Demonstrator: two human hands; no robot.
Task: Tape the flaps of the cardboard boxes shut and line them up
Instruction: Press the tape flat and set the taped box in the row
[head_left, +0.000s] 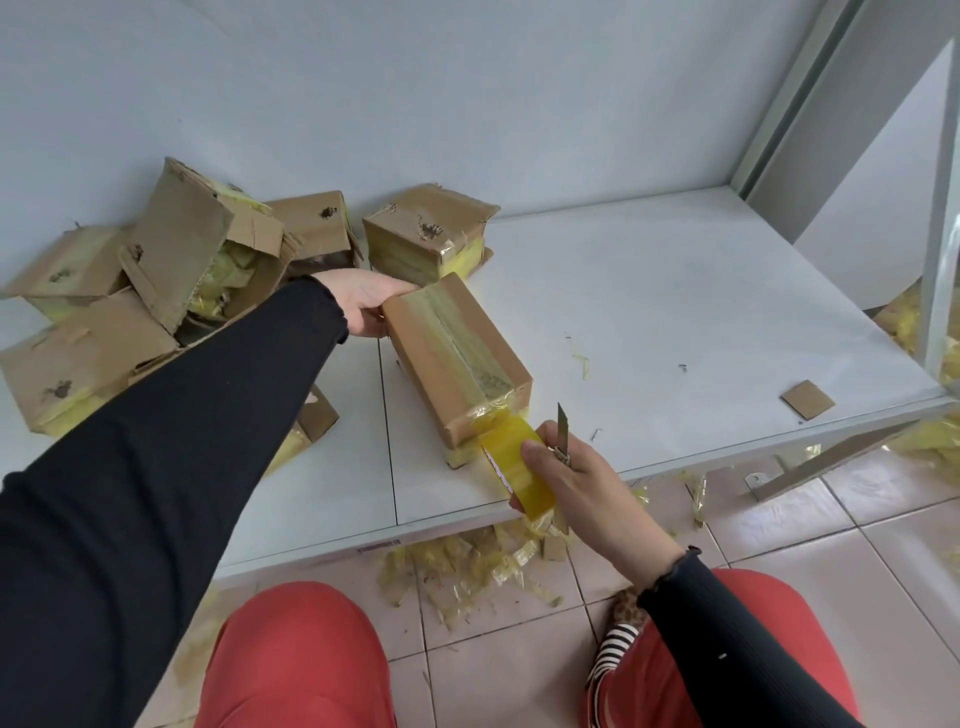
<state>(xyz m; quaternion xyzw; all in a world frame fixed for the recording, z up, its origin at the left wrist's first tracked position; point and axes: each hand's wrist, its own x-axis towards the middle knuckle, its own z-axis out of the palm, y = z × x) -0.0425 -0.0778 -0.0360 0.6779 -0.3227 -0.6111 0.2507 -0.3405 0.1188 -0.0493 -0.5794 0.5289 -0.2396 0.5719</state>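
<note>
Lengthwise, box (457, 358) runs from far-left to near-right.

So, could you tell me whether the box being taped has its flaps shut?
Shut: the box has its top flaps flat under a strip of tape that runs to the tape roll in the right hand.
</note>
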